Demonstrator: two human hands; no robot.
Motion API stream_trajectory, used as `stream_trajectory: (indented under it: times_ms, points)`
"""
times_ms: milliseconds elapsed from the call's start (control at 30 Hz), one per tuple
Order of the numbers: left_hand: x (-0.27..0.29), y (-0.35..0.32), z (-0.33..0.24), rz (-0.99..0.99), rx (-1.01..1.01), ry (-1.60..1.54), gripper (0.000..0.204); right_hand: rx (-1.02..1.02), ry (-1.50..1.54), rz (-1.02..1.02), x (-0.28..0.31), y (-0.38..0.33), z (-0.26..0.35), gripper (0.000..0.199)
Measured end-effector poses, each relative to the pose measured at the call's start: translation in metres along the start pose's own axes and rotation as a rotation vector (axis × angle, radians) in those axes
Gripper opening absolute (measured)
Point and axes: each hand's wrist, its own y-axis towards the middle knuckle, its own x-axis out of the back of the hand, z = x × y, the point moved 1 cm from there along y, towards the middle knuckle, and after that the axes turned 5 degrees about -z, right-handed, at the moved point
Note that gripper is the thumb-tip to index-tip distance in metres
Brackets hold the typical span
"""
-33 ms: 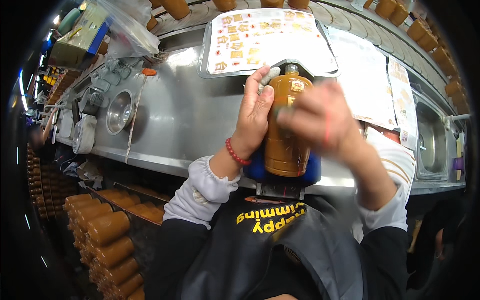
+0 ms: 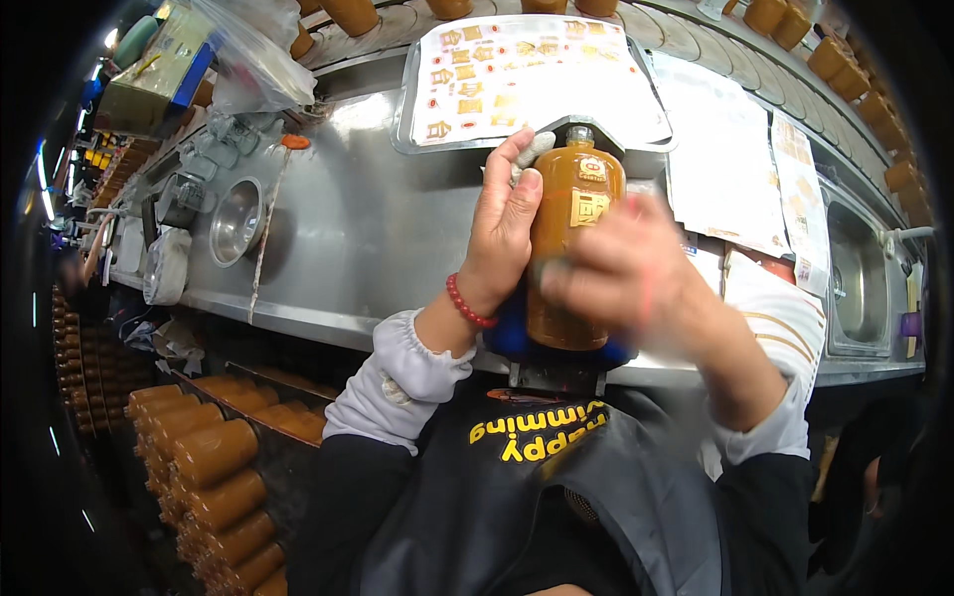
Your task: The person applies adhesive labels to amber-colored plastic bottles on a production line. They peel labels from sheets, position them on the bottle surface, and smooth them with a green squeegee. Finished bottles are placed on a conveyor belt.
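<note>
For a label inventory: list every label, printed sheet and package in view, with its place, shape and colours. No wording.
Bottle label: small pale square on the brown bottle that the left hand holds.
Neck sticker: small, red and white.
Laminated sheet: rectangular, white with orange marks, behind the bottle.
Paper sheets: white, right of it.
Bagged box: green and blue, upper left.

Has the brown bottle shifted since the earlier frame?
No. The brown bottle sits in the blue holder just below the printed sheet, as before, with the left hand on its side.
</note>
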Motion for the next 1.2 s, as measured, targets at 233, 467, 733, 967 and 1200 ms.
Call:
stream_trajectory:
  times_ms: [233, 467, 733, 967, 1200]
  points:
    - [0.014, -0.002, -0.024, 0.198, -0.672, 0.860, 0.051, -0.711, 0.522, -0.416, -0.014, -0.046, 0.021, 0.018]
    - [0.016, -0.008, -0.024, 0.346, -0.765, 1.112, 0.051, -1.110, 0.815, -0.771, -0.062, -0.073, 0.007, 0.021]
    - [0.011, -0.015, -0.043, 0.603, -0.921, 1.401, 0.051, -1.084, 0.815, -0.796, -0.070, -0.080, 0.001, 0.021]
    - [0.003, -0.056, -0.036, 0.516, -0.867, 1.295, 0.055, -1.066, 0.767, -0.732, -0.055, -0.075, -0.005, 0.019]
    - [0.018, -0.090, -0.010, 0.148, -0.546, 1.341, 0.112, -0.290, 0.105, -0.239, -0.001, -0.031, 0.021, 0.023]
